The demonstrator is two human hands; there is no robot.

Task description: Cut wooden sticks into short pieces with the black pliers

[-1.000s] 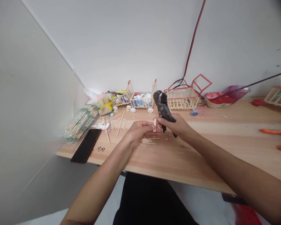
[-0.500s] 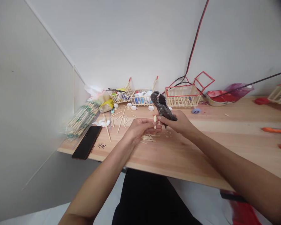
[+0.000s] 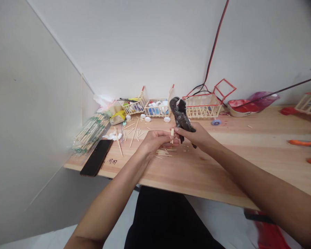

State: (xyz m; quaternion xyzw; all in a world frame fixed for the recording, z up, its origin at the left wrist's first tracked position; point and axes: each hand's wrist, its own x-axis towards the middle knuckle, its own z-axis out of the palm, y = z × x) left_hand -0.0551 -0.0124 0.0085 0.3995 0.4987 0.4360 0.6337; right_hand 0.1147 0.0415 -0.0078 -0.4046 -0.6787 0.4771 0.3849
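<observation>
Short pale wooden sticks (image 3: 172, 135) stand upright side by side in my left hand (image 3: 157, 141), pinched between thumb and fingers. My right hand (image 3: 199, 133) is wrapped round a dark, worn hand cutter (image 3: 181, 117) with a hooked jaw, which points up and away from me. The right fingertips come close to the sticks; whether they touch cannot be made out. Below my left hand lies a small pile of cut sticks (image 3: 164, 153) on the wooden table (image 3: 191, 176), with tiny offcuts beside it.
Stick-built carts (image 3: 158, 109) line the wall, one a red-rimmed cart (image 3: 203, 105). At left are bagged sticks (image 3: 92, 131) and a black phone (image 3: 96, 158). A tub of red paint (image 3: 242, 106) stands at back right, and orange-handled tools (image 3: 303, 143) lie at far right.
The cutter has turned a little more upright in my right hand, and both its handles show more below. My left hand still holds the sticks in nearly the same place.
</observation>
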